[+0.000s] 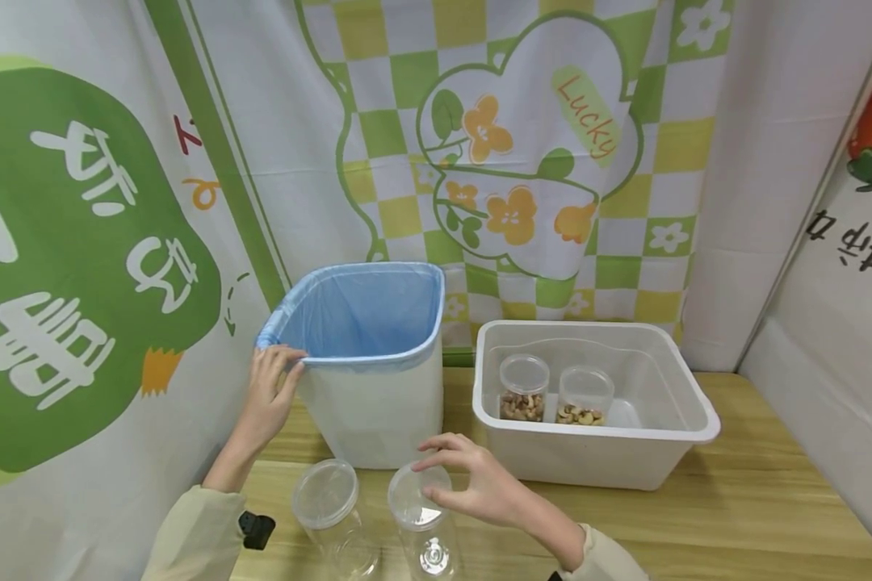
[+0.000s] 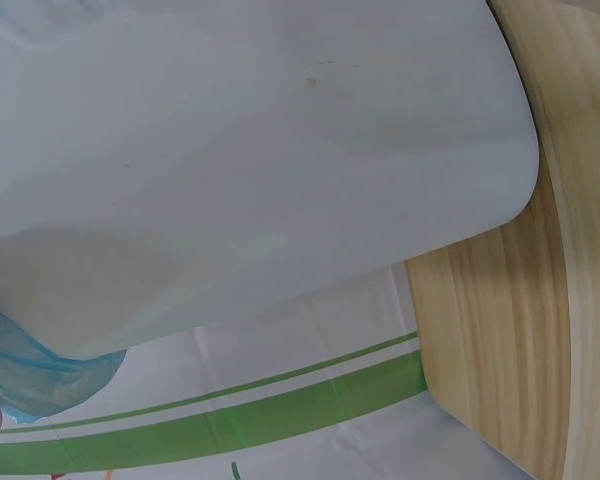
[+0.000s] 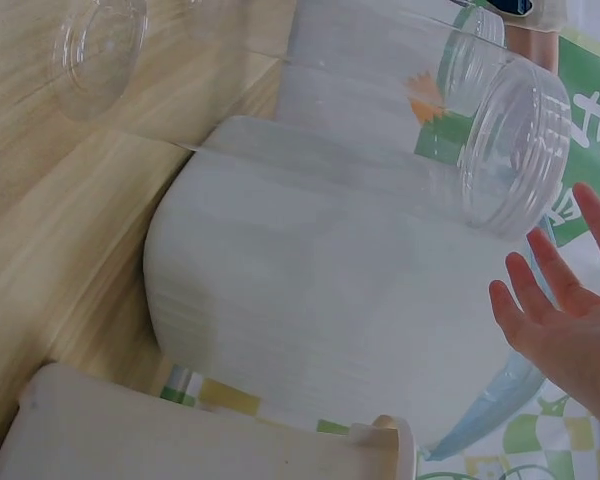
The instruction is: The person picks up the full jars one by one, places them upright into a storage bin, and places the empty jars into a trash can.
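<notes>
A white trash can (image 1: 378, 415) lined with a blue bag (image 1: 363, 315) stands on the table. My left hand (image 1: 269, 383) holds its near left rim, over the liner's edge; the left wrist view catches just a fingertip beside the liner. Two clear lidded jars, a left jar (image 1: 330, 516) and a right jar (image 1: 425, 516), stand in front of the can. Over the right jar's lid (image 3: 520, 150) hovers my right hand (image 1: 480, 480), fingers spread and holding nothing. In the right wrist view those fingers are apart from the lid. Both jars look empty.
Right of the can is a white plastic bin (image 1: 581, 460) containing a jar of brown nuts (image 1: 523, 403) and a jar of cashews (image 1: 583, 411). Printed cloth (image 1: 523, 161) hangs behind and on both sides. Wooden table (image 1: 756, 500) extends on the right.
</notes>
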`<state>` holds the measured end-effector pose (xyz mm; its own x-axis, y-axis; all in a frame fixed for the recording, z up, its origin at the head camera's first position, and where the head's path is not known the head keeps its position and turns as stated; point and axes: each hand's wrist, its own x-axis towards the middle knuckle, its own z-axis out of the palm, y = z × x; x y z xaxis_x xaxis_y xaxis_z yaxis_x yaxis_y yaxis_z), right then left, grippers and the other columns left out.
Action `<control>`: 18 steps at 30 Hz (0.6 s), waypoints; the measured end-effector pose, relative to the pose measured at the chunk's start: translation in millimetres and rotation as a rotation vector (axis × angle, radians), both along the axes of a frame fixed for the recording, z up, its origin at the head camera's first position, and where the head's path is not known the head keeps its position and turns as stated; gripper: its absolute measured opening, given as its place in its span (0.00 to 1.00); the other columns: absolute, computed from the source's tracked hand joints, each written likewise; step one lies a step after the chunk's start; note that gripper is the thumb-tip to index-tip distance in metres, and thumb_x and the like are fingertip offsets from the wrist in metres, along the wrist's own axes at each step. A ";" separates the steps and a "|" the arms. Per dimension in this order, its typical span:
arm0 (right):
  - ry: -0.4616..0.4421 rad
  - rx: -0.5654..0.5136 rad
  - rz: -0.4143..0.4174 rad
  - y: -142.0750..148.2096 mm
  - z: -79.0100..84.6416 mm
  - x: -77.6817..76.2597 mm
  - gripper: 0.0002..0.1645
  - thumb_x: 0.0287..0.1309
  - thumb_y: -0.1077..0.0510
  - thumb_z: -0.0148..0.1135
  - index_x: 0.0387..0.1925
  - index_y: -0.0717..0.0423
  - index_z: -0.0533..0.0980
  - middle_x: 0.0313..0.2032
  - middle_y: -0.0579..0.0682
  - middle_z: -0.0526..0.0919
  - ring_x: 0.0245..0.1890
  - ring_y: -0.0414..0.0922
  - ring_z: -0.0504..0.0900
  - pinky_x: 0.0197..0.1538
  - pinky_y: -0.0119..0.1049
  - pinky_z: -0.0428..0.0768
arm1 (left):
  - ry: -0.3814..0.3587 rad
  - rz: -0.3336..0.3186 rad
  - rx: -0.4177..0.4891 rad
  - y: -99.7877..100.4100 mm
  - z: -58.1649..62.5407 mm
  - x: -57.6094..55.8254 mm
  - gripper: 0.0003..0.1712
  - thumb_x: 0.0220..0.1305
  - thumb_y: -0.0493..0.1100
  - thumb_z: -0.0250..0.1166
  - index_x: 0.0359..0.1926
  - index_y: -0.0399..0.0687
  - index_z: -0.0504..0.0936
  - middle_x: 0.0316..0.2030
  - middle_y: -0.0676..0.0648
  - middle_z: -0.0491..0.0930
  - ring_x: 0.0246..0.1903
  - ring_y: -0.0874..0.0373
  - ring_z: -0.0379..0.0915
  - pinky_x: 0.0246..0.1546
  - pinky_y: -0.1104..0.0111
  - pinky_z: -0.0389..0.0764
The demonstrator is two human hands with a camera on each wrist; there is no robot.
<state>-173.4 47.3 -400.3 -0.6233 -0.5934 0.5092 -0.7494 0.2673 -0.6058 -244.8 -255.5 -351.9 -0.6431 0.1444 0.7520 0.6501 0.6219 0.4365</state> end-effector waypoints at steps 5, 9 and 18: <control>0.021 -0.028 -0.007 -0.3 -8.7 1.2 0.15 0.51 0.53 0.61 0.43 0.49 0.77 0.52 0.50 0.72 0.53 0.46 0.70 0.54 0.42 0.69 | 0.011 0.003 -0.004 0.4 0.3 0.1 0.07 0.58 0.27 0.52 0.37 0.29 0.73 0.37 0.35 0.69 0.47 0.42 0.57 0.61 0.47 0.36; 0.025 -0.044 -0.011 -1.2 -14.2 3.6 0.18 0.48 0.53 0.63 0.44 0.49 0.77 0.53 0.51 0.71 0.53 0.47 0.70 0.54 0.43 0.69 | 0.011 0.007 -0.004 0.1 0.9 0.5 0.07 0.57 0.27 0.52 0.37 0.29 0.73 0.37 0.35 0.69 0.47 0.42 0.57 0.60 0.46 0.35; -0.037 -0.053 -0.010 -0.7 -25.2 8.5 0.26 0.43 0.52 0.67 0.49 0.47 0.73 0.59 0.48 0.64 0.55 0.50 0.67 0.54 0.48 0.69 | 0.017 0.008 0.006 0.9 -0.6 -1.0 0.07 0.56 0.26 0.51 0.36 0.29 0.73 0.37 0.35 0.68 0.48 0.41 0.56 0.59 0.43 0.34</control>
<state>-164.9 46.6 -425.5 -0.6479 -0.5599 0.5164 -0.7239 0.2416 -0.6463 -245.7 -254.6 -352.5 -0.6317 0.1349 0.7634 0.6522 0.6248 0.4292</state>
